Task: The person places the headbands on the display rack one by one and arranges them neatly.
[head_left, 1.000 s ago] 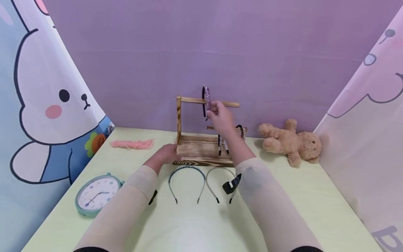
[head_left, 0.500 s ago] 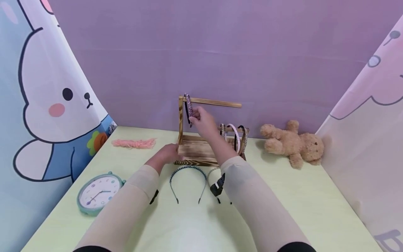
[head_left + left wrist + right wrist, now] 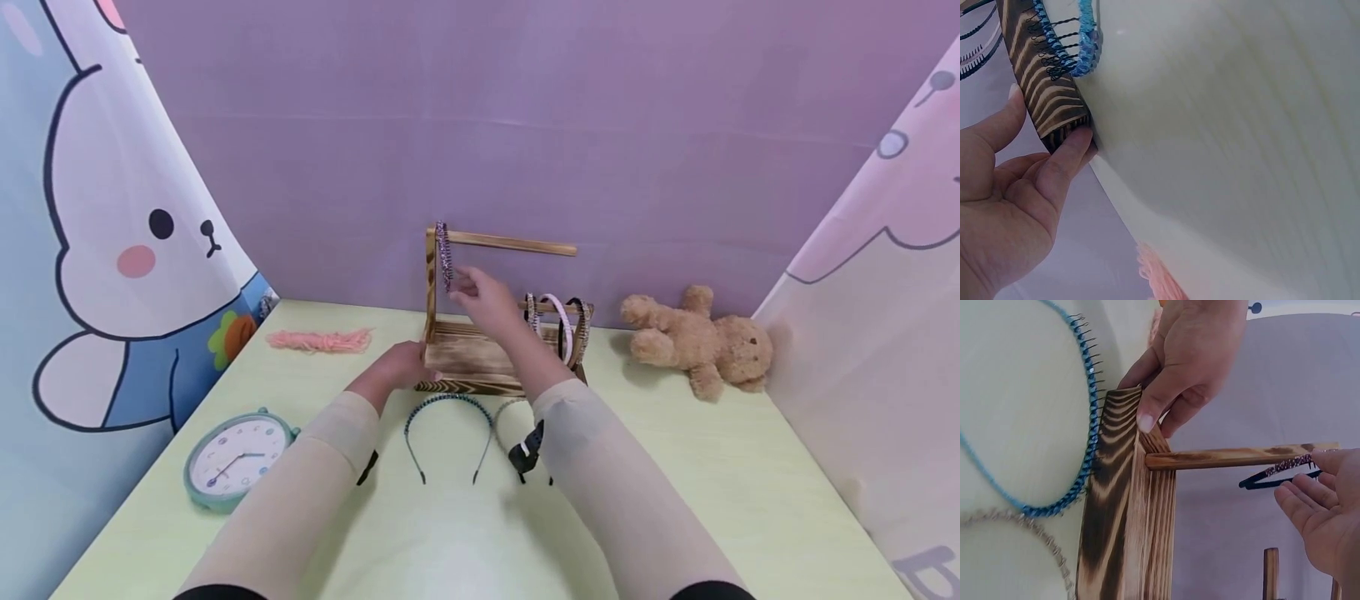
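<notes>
A purple sparkly headband (image 3: pixel 444 254) hangs on the upper bar of a wooden rack (image 3: pixel 468 354), close to its left post. Beside the band is my right hand (image 3: pixel 483 302), its fingers loosely bent and slightly apart from it in the head view. At the rack's front left corner my left hand (image 3: pixel 397 367) grips the base; the left wrist view shows thumb and fingers (image 3: pixel 1063 165) around the striped wood. Several headbands hang on the lower bar, among them a pink one (image 3: pixel 564 323). A blue beaded headband (image 3: pixel 448 398) lies before the rack.
A pale headband (image 3: pixel 504 408) lies next to the blue one, partly hidden by my right wrist. Pink yarn (image 3: pixel 318 341) and a green-rimmed clock (image 3: pixel 243 454) are at left. A teddy bear (image 3: pixel 697 337) lies at right.
The purple headband has slid left along the upper bar to the post. My right hand has let go and moved slightly off it. My left hand keeps its grip on the rack.
</notes>
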A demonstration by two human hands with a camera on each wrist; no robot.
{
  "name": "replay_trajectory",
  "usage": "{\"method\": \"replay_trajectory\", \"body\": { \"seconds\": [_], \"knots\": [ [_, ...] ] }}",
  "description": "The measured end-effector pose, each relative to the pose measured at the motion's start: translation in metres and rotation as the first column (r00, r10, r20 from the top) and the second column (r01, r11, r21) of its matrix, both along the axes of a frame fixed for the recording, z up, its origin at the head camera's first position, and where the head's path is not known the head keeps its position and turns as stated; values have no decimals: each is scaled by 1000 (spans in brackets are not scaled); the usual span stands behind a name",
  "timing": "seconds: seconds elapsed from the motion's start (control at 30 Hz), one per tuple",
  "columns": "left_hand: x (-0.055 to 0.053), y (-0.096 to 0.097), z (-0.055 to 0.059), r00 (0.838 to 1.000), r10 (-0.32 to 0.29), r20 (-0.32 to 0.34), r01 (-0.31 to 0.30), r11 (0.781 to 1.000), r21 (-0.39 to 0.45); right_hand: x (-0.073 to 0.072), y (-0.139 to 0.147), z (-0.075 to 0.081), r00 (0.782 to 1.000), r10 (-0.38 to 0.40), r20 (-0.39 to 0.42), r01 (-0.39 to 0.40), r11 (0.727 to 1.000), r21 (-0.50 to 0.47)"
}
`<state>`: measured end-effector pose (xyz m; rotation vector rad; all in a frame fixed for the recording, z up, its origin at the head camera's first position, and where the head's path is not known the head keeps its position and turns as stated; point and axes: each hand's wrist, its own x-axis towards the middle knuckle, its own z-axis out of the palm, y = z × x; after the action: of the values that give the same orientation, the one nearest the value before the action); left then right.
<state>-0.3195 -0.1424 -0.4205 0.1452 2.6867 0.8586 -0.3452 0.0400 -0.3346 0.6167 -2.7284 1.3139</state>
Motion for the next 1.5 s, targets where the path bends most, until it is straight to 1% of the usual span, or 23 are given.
{"method": "replay_trajectory", "body": {
  "seconds": [0.1, 0.23, 0.37, 0.5, 0.63, 0.67, 0.73, 0.8, 0.9, 1.0, 1.07, 1.17, 1.27, 1.33, 1.4, 1.5],
  "knots": [
    [1, 1, 1, 1000, 3, -6, -3, 1000, -7, 6, 10, -2, 1000, 2, 1, -2, 1000, 29],
    [0, 2, 1, 1000, 7, 4, -7, 1000, -14, 20, 24, -7, 999, 17, 50, -18, 1000, 13],
    [-2, 1, 0, 1000, 10, 12, -10, 1000, -10, 37, 37, -13, 995, 71, 74, -72, 997, 4],
    [-3, 1, -1, 1000, 13, 8, -13, 999, -29, 49, 51, -23, 992, 107, 68, -113, 990, 86],
    [-2, 1, -2, 1000, 10, 5, -10, 999, -50, 59, 64, -39, 994, 79, 78, -94, 969, 226],
    [-2, 1, -2, 1000, 7, 1, -7, 999, -53, 62, 67, -43, 993, 71, 96, -94, 963, 253],
    [-2, 1, -2, 1000, 2, -5, -2, 999, -52, 66, 72, -51, 984, 63, 164, -108, 953, 283],
    [-2, 0, -3, 1000, -2, -11, 1, 999, -49, 70, 76, -58, 966, 58, 252, -134, 945, 299],
    [-2, 0, -4, 1000, 1, -13, -2, 999, -43, 77, 77, -69, 924, 37, 379, -183, 916, 356],
    [-3, 1, -3, 1000, 5, -4, -5, 999, -35, 84, 74, -80, 897, 2, 441, -220, 869, 443],
    [-3, 1, -3, 1000, 6, 1, -6, 999, -33, 88, 72, -85, 885, -20, 464, -232, 847, 478],
    [-3, 1, -3, 1000, 5, 0, -5, 1000, -22, 92, 68, -87, 879, -41, 475, -233, 833, 502],
    [-2, 1, -2, 1000, -3, -13, 2, 1000, -16, 94, 64, -84, 874, -55, 483, -233, 825, 515],
    [-1, 1, -2, 1000, -6, -18, 5, 1000, -16, 95, 62, -82, 873, -72, 483, -228, 813, 535],
    [0, 1, -1, 1000, -6, -19, 6, 1000, -15, 97, 60, -82, 882, -99, 462, -211, 791, 574],
    [1, 1, -1, 1000, -8, -19, 8, 1000, -18, 99, 60, -84, 901, -134, 414, -175, 758, 628]
  ]
}}
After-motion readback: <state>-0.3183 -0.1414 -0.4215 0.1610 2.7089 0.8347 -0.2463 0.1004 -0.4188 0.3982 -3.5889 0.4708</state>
